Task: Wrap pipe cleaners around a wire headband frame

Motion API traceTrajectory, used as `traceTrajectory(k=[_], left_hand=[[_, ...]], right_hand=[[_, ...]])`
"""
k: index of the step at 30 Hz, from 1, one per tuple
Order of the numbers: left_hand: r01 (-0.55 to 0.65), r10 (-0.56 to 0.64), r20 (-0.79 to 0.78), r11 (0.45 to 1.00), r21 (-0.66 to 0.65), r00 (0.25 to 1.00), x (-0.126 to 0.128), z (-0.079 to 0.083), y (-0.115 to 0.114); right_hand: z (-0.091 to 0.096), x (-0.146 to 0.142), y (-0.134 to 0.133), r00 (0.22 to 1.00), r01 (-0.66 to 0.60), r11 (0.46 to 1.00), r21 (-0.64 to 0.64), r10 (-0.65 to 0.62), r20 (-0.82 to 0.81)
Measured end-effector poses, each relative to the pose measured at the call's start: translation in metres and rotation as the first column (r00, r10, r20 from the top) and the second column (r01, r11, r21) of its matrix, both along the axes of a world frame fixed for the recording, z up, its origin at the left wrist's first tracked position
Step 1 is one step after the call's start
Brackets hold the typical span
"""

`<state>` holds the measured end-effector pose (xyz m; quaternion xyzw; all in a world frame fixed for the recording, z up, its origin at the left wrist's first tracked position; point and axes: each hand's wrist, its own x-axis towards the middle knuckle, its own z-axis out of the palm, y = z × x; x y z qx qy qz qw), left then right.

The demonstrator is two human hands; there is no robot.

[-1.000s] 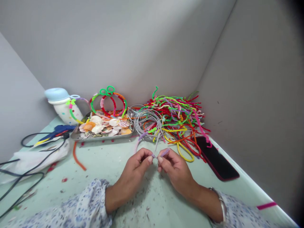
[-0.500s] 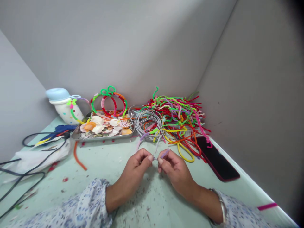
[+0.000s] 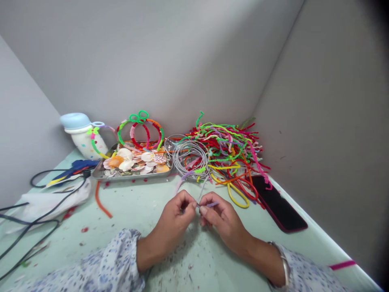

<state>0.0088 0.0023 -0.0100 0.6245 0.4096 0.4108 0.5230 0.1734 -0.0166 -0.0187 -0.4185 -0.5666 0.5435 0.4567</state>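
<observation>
Thumb and fingers of my left hand [image 3: 174, 217] are closed in a pinch at the middle of the table. Close against it, my right hand [image 3: 223, 219] pinches a purple pipe cleaner [image 3: 213, 204], whose end sticks out to the right over the fingers. The fingertips almost meet, and what lies between them is mostly hidden. A lilac fuzzy length [image 3: 181, 181] curves up from behind my left hand to a coil of grey wire [image 3: 191, 156]. From between the hands a thin grey strand [image 3: 202, 187] also runs up toward that coil.
A metal tray [image 3: 132, 177] of seashells [image 3: 124, 156] and pipe-cleaner rings [image 3: 140, 125] stands at the back. Right of it lie a heap of colourful pipe cleaners [image 3: 225, 140] and a phone [image 3: 281, 207]. A bottle [image 3: 86, 140], black cable [image 3: 56, 211] and plastic bag [image 3: 71, 196] are leftward.
My fingertips have come closer together, and my left fingers have curled further in. The purple end by my right hand now points more to the right. The camera view has shifted slightly.
</observation>
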Motion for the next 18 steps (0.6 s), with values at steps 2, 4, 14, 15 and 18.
traceTrajectory(k=[2,4,14,15,18], left_hand=[[0.002,-0.002,0.001,1.0,-0.007,1.0,0.0006,-0.001,-0.0004],[-0.011,0.011,-0.02,1.0,-0.002,1.0,0.0013,-0.0004,-0.001],[0.025,-0.022,0.064,0.998,-0.051,0.998,-0.0003,0.0017,-0.0015],[0.019,-0.016,0.078,0.999,-0.046,0.997,-0.0008,0.0014,-0.0017],[-0.001,0.003,0.084,1.0,-0.024,0.996,-0.0023,0.0002,-0.0021]], right_hand=[[-0.0002,-0.0008,0.0015,1.0,0.017,1.0,-0.014,-0.016,0.027],[-0.0003,-0.0019,0.0028,0.998,0.037,0.999,-0.031,-0.035,0.056],[-0.0014,-0.0031,0.0053,0.991,0.099,0.994,-0.051,-0.094,0.097],[-0.0016,-0.0033,0.0052,0.99,0.106,0.993,-0.054,-0.101,0.095],[-0.0011,-0.0036,0.0045,0.991,0.116,0.991,-0.061,-0.111,0.081]])
